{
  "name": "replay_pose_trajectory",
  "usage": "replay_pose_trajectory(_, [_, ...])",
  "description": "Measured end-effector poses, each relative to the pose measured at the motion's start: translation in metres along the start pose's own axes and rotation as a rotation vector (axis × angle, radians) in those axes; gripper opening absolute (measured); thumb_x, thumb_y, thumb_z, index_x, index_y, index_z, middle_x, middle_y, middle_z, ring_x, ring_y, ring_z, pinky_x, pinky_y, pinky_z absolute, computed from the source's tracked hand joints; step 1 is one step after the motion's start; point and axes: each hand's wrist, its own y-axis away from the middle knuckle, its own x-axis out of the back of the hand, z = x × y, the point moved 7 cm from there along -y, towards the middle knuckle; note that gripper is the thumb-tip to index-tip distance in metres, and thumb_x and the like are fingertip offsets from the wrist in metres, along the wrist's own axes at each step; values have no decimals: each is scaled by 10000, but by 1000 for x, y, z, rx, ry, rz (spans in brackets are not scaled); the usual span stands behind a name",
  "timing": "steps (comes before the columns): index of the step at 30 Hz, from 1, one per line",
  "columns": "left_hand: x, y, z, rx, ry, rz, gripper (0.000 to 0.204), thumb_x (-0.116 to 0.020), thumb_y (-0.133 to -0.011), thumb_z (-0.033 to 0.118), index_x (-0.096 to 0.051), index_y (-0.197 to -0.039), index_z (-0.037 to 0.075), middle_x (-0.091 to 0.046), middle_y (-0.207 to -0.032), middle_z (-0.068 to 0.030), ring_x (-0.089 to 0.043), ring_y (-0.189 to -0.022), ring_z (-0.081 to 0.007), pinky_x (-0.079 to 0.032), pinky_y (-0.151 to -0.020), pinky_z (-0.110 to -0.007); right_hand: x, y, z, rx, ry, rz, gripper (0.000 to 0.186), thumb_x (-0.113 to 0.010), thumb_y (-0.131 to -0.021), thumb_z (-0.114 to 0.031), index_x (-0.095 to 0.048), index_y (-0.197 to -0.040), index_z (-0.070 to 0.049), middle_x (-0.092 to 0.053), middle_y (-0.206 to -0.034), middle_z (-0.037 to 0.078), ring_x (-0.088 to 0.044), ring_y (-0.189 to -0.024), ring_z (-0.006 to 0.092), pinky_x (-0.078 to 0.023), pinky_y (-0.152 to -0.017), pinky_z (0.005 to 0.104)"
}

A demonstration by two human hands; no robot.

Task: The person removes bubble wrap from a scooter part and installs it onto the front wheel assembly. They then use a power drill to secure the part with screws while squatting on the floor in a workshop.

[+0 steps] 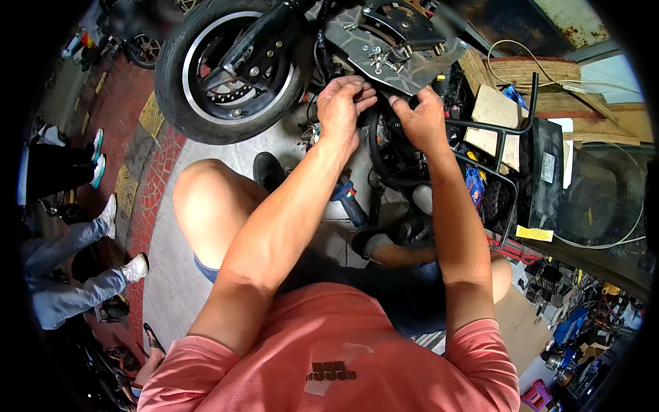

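My left hand [347, 110] is just below a grey metal plate [419, 72], its fingers curled and pinched around something I cannot make out. My right hand [420, 118] is at the plate's lower right edge, thumb out front and other fingers bent behind, what they grip hidden. Several loose bolts [384, 60] lie on the plate, with a black bracket [395, 27] above them. A scooter's front wheel [171, 75] with black fork [247, 48] stands at upper left. Dark frame parts and cables [381, 147] hang under my hands. A blue-black power tool [350, 202] lies below my left forearm.
A black tubular rack [501, 134], wooden boards [542, 69] and a dark panel [539, 178] are at right. Mixed clutter [570, 336] fills the lower right. Other people's legs [62, 275] are at left on red paving [113, 89]. My knees frame the work spot.
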Motion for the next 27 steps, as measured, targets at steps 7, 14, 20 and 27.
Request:
replay_pose_trajectory(7, [7, 8, -5, 37, -116, 8, 187, -541, -945, 50, -645, -1081, -25, -699, -1000, -142, -697, -878, -230, -610, -809, -356, 5, 2, -24, 272, 469, -216, 567, -794, -789, -295, -643, -1254, -7, -636, -1250, 192, -543, -1192, 386, -376, -1076, 474])
replay_pose_trajectory(14, [10, 17, -9, 34, -255, -48, 204, -561, -969, 83, -648, -1113, -34, -707, -1004, -143, -699, -848, -211, -596, -778, -336, -7, -14, -4, 270, 488, -437, 654, -763, -829, -446, -621, -1344, -68, -594, -1381, 202, -469, -1336, 408, -256, -1192, 510])
replay_pose_trajectory(20, [28, 16, -10, 63, -298, -47, 216, -578, -973, 107, -647, -1126, -29, -710, -1002, -135, -695, -831, -202, -592, -754, -334, -7, -11, 0, 232, 511, -434, 624, -763, -837, -394, -619, -1336, -49, -593, -1381, 207, -475, -1324, 412, -301, -1169, 495])
replay_pose_trajectory(27, [28, 22, -13, 83, -350, -59, 211, -572, -983, 116, -645, -1133, -12, -713, -1002, -116, -697, -840, -192, -590, -755, -323, -10, -8, 3, 330, 544, -294, 690, -741, -837, -451, -600, -1337, 2, -573, -1387, 251, -464, -1336, 421, -273, -1178, 509])
